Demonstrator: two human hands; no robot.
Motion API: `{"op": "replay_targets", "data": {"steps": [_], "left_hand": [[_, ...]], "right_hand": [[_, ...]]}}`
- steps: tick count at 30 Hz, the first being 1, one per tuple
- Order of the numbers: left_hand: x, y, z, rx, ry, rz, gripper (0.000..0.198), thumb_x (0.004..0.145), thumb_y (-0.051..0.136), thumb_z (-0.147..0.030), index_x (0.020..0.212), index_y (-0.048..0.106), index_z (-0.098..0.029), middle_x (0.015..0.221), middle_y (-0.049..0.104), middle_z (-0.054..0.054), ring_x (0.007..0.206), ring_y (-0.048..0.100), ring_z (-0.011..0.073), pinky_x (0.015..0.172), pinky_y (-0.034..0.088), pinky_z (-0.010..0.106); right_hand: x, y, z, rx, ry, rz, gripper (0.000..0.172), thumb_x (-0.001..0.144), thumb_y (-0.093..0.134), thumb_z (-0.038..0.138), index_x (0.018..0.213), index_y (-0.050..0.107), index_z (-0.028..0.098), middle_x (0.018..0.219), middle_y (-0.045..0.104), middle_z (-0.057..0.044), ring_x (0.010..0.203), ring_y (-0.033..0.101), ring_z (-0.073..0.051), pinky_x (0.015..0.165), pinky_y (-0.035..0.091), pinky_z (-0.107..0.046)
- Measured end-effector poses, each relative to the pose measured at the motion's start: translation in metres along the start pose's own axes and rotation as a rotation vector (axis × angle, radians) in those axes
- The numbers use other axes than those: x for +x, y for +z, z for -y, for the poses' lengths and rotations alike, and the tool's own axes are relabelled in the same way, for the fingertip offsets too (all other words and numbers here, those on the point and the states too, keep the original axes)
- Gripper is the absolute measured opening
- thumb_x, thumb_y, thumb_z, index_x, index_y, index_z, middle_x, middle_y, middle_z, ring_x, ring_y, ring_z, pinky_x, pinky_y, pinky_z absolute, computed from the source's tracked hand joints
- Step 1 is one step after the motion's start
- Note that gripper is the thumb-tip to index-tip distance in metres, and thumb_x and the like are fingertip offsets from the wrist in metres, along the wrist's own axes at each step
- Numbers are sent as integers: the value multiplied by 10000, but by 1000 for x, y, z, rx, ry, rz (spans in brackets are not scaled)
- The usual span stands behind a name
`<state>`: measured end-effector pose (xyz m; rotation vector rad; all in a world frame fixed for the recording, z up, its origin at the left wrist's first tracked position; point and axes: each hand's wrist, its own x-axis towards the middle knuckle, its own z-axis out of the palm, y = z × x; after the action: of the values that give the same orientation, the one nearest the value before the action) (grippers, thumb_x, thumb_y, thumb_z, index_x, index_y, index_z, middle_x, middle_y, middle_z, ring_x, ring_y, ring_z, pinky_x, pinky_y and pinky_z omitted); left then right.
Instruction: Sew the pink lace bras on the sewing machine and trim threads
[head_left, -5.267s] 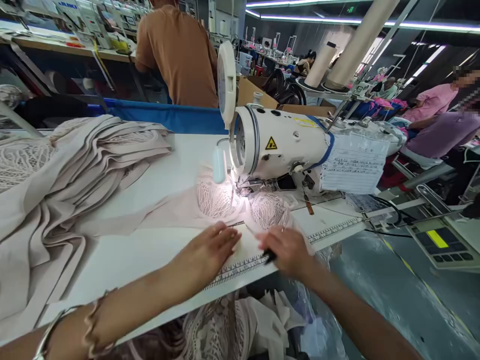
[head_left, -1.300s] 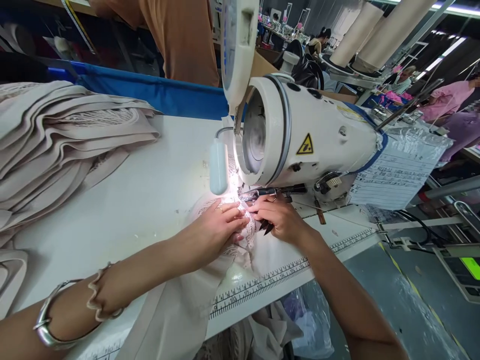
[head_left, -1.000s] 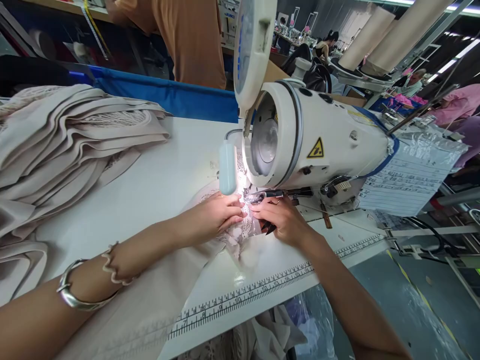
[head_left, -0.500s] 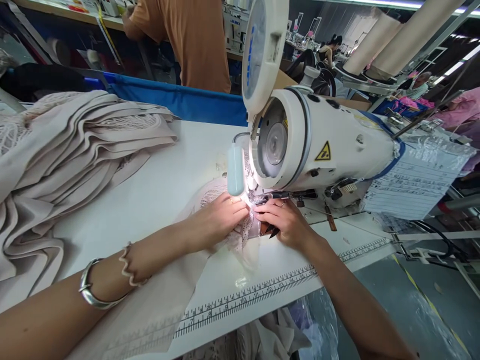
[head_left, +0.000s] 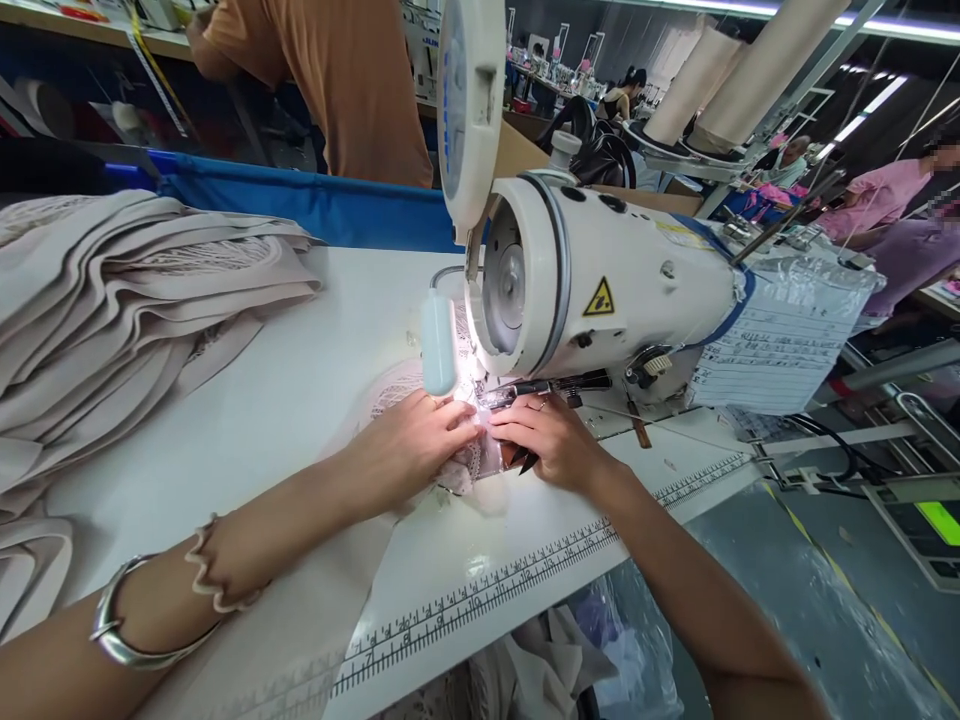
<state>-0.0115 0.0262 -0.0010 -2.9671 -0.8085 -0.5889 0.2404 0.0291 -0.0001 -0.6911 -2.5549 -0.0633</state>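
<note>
A pale pink lace fabric (head_left: 466,465) lies under the needle area of a white sewing machine (head_left: 637,270). My left hand (head_left: 416,445) is on the lace, left of the presser foot, fingertips drawn together on the cloth. Right of the foot, my right hand (head_left: 551,440) has its fingertips at the fabric's edge. Tucked under its curled fingers is a pair of dark-bladed thread snips (head_left: 529,462), the points sticking out toward me; the handle is mostly hidden. A small lamp (head_left: 438,345) lights the sewing spot. Plain sheer cloth (head_left: 300,610) trails under my left forearm.
Stacked beige lace-trimmed pieces (head_left: 150,290) lie on the table's left. A printed ruler (head_left: 480,605) runs along the front edge. A brown-handled tool (head_left: 639,428) lies beside the machine bed. Behind a blue cloth barrier (head_left: 300,205) is a person in an orange shirt (head_left: 352,90).
The whole view has shifted, so machine and table sit further left. Both hands stay by the presser foot, and the lace in front of it is bunched closer to my left hand.
</note>
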Motion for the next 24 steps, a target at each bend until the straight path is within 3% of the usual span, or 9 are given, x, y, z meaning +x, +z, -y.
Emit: {"op": "replay_targets", "data": {"steps": [8, 13, 16, 24], "left_hand": [[-1, 1, -3, -28, -52, -49, 273, 989, 405, -131, 1085, 653, -189, 1068, 674, 120, 897, 581, 258, 708, 403, 371], [-1, 0, -5, -1, -28, -36, 207, 966, 441, -119, 913, 632, -175, 905, 673, 97, 856, 569, 251, 691, 365, 359], [0, -1, -7, 34, -54, -37, 218, 986, 424, -147, 913, 628, -174, 825, 654, 75, 780, 547, 234, 693, 364, 369], [-1, 0, -18, 162, -104, -11, 210, 991, 443, -190, 1042, 641, -142, 1080, 669, 151, 1025, 586, 315, 878, 427, 487]], "right_hand": [[2, -1, 1, 3, -22, -16, 353, 876, 459, -29, 1024, 686, 197, 1071, 761, -48, 978, 633, -223, 812, 496, -381], [1, 0, 1, 6, -19, -17, 339, 892, 453, -20, 1013, 686, 194, 1052, 766, -40, 963, 635, -213, 850, 508, -384], [2, 0, 2, 2, -33, -42, 312, 896, 461, -15, 984, 682, 186, 1016, 771, -36, 948, 636, -214, 849, 510, -382], [2, 0, 1, 19, -31, -21, 307, 875, 480, -20, 954, 674, 203, 1037, 770, -38, 941, 637, -211, 843, 515, -375]]}}
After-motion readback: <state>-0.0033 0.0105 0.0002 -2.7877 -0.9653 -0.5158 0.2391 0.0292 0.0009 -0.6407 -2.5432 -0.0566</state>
